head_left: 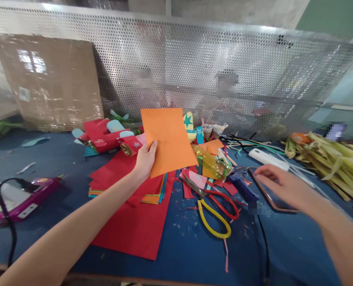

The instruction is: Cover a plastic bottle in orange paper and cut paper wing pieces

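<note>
An orange sheet of paper [167, 139] is held up by my left hand [146, 159], thumb in front near its lower left edge. Beneath that hand lies a stack of red and other coloured paper [128, 171] on a larger red sheet [134, 234]. My right hand [274, 180] is over a dark phone [272, 194], fingers loosely stretched and slightly blurred, with nothing seen in them. Whether it touches the phone I cannot tell. Left of it lies a blue glue gun [243, 184]. Scissors [212, 202] with one red and one yellow handle rest between my arms.
A purple power strip [30, 198] with a black plug lies on the left. Red paper crafts [105, 135] and a yellow-green bottle [214, 163] stand behind. Paper scraps [197, 178] surround the scissors. Dried husks [334, 159] lie at right. Cardboard [51, 83] leans on a perforated metal screen [188, 59].
</note>
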{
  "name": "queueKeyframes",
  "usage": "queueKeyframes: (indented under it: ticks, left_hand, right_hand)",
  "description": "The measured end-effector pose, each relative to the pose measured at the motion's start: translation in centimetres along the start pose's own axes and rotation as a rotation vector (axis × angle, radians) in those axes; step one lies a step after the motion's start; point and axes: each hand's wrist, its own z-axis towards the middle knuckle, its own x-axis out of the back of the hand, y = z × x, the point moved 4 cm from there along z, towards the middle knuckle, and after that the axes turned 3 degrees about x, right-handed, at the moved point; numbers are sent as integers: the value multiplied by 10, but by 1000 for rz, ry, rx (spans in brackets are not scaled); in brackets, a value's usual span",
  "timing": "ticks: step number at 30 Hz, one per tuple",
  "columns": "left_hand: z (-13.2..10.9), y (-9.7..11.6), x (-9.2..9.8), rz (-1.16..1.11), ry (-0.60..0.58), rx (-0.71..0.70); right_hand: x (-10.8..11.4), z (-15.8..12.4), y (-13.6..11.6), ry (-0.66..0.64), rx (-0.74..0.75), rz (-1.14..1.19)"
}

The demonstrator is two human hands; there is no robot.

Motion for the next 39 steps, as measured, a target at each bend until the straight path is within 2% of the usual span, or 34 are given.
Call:
queueKeyframes:
  ticks: [3,5,8,12,19,21,24,26,28,33,36,39]
  left_hand:
    - [-1,1,0,-3,-4,-1]
    - [-1,2,-1,-1,-7,-3]
    - [-2,2,-1,3,-12,-3]
    - [-2,2,-2,-5,-21,4]
    - [-4,7,-2,-36,18,22]
    - [-5,9,-2,-45,36,41]
    - [-6,9,-2,-61,52,89]
    - [-7,8,-2,-73,56,119]
    - [-7,7,-2,-83,59,129]
    - [-5,10,1,-106,85,71]
    - [-4,13,2,-111,87,23]
    - [-4,16,2,-107,75,-18]
  right_hand:
    - [-34,-20,-59,-254,178,25]
    - [-51,-30,-82,-242,196,-12]
    - [-69,-36,-96,-259,191,-21]
    - [-76,-37,-95,-341,196,48]
    - [-71,-36,-81,-456,142,235]
    - [-66,-35,-79,-499,77,518]
    - [-58,-30,-83,-517,-84,1061]
    - [-58,-25,-88,-500,-144,1279]
    - [-63,-18,-92,-497,-146,1389]
    - [-95,-7,-93,-638,-83,1464]
    - [-107,-7,-89,-625,-25,1425]
    - [-108,-13,-85,-590,23,1381]
